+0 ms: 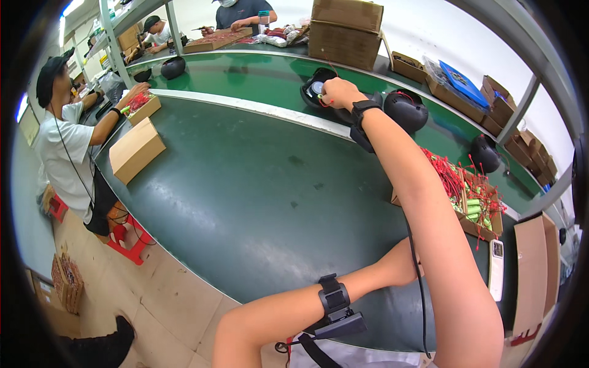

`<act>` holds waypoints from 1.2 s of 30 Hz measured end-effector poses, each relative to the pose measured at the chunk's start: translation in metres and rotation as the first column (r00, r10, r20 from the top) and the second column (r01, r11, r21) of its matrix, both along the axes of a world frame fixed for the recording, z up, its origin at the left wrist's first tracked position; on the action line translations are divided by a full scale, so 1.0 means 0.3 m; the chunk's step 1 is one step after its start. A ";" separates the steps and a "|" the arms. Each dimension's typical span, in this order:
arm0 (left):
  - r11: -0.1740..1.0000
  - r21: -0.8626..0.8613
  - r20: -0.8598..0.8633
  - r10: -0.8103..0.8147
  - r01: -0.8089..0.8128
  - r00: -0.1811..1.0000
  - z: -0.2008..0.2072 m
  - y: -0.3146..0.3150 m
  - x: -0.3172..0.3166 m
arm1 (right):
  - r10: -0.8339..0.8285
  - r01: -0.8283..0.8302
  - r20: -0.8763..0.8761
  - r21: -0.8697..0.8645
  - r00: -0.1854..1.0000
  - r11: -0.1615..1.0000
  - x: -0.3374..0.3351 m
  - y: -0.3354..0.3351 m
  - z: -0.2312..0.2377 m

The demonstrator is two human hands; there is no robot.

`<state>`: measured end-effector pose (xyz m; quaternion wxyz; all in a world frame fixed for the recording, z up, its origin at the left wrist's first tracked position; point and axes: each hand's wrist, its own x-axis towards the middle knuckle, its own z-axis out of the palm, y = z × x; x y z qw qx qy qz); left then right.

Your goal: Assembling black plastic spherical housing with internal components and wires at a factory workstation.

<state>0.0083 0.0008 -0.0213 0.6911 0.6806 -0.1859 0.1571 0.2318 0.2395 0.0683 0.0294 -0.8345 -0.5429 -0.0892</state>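
Observation:
My right hand (342,94) reaches far out over the green belt, its fingers closed at a black rounded shell (313,86). A pale round disc sits inside that shell. A bit of red wire and a light green spot show by the fingertips, but what they pinch is too small to make out. My left hand (400,265) is low over the dark green table, crossing behind my right arm, which hides its fingers. Beside my right forearm stands a cardboard box (489,233) of light green cylinders with red wires.
More black rounded shells (405,111) lie along the green belt (245,80). A white handheld device (496,270) lies near an open carton (534,270) at right. A cardboard box (136,151) is at the table's left, near a seated co-worker (67,135). Metal posts frame the bench.

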 end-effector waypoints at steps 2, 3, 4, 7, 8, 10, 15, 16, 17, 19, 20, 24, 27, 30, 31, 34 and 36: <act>1.000 0.006 -0.014 -0.014 0.014 1.000 -0.004 0.013 -0.004 | 0.017 -0.017 -0.001 0.011 1.000 1.000 -0.029 -0.015 -0.005; 1.000 0.012 -0.019 -0.026 0.027 0.999 -0.003 0.011 -0.003 | 0.034 -0.034 0.006 0.022 0.999 0.999 -0.018 -0.022 -0.007; 0.999 0.015 -0.019 -0.032 0.033 0.999 -0.003 0.004 -0.005 | 0.010 -0.012 0.029 0.043 1.000 0.999 -0.008 -0.025 -0.014; 0.997 -0.068 -0.059 -0.038 0.034 0.998 0.006 -0.001 -0.007 | 0.041 -0.066 0.124 0.202 0.991 0.977 0.034 -0.057 -0.045; 0.995 -0.075 -0.056 -0.064 0.060 0.996 0.011 0.001 -0.005 | -0.008 -0.011 0.088 0.216 0.996 0.976 0.049 -0.063 -0.055; 0.994 -0.088 -0.059 -0.074 0.069 0.996 0.002 0.003 -0.003 | -0.005 -0.017 0.078 0.270 0.997 0.963 0.041 -0.077 -0.058; 0.995 0.094 0.078 -0.044 0.036 0.996 0.032 0.020 0.000 | 0.103 -0.100 0.010 0.342 0.995 0.934 0.036 -0.131 0.037; 1.000 -0.016 -0.010 -0.008 0.008 1.000 0.035 0.013 -0.009 | 0.124 -0.099 -0.050 0.353 0.991 0.931 0.016 -0.136 0.073; 1.000 -0.016 -0.010 -0.008 0.008 1.000 0.031 0.016 -0.012 | 0.144 -0.095 -0.109 0.364 0.984 0.927 -0.005 -0.146 0.110; 0.981 0.104 -0.023 0.170 -0.167 0.985 0.025 0.024 0.001 | 0.249 -0.192 -0.043 0.515 0.968 0.835 0.008 -0.196 0.168; 0.930 0.194 0.001 0.319 -0.314 0.948 0.029 0.032 0.017 | 0.266 -0.148 -0.150 0.535 0.952 0.832 0.020 -0.227 0.213; 0.568 -0.144 0.280 0.809 -0.810 0.517 0.140 0.141 -0.006 | 0.491 -0.264 -0.206 0.639 0.846 0.723 -0.150 -0.460 0.383; 0.444 -0.262 0.419 0.852 -0.857 0.313 0.197 0.206 0.003 | 0.483 -0.273 -0.223 0.597 0.847 0.754 -0.229 -0.704 0.444; 0.544 -0.191 0.495 0.772 -0.817 0.399 0.224 0.227 -0.016 | 0.440 -0.233 -0.304 0.532 0.845 0.814 -0.329 -0.905 0.423; 0.595 -0.180 0.517 0.734 -0.783 0.440 0.237 0.217 -0.020 | 0.381 -0.173 -0.317 0.526 0.868 0.833 -0.359 -0.965 0.403; 0.837 -0.208 0.445 0.541 -0.506 0.714 0.265 0.115 -0.051 | 0.369 -0.241 -0.183 0.490 0.911 0.838 -0.492 -1.141 0.377; 0.869 -0.245 0.366 0.494 -0.430 0.789 0.241 0.075 -0.063 | 0.300 -0.189 -0.193 0.447 0.934 0.874 -0.553 -1.227 0.348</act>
